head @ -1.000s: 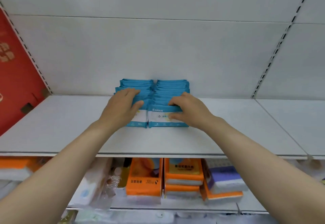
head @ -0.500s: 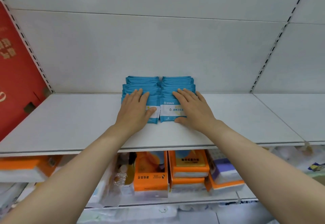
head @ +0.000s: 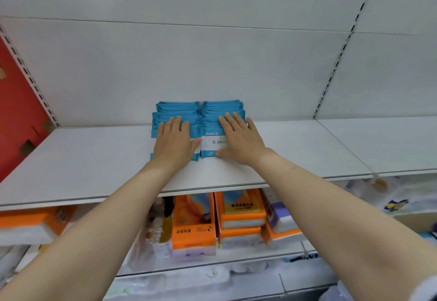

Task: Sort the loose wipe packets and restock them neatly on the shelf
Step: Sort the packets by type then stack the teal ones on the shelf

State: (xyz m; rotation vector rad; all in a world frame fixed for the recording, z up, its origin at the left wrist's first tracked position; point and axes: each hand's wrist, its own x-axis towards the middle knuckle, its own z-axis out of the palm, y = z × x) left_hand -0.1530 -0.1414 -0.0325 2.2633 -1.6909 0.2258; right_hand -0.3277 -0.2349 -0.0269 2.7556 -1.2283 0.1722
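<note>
In the head view, 2 rows of blue wipe packets [head: 199,121] sat at the back edge of the shelf [head: 307,149]. The left hand [head: 173,143] and right hand [head: 241,141] lay flat on them, fingers [head: 230,121] straight, tidying. Next, probably let go gently.

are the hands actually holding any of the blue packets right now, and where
Nothing is gripped. The left hand lies flat on the left row of packets, the right hand flat on the right row of packets, fingers straight.
</note>
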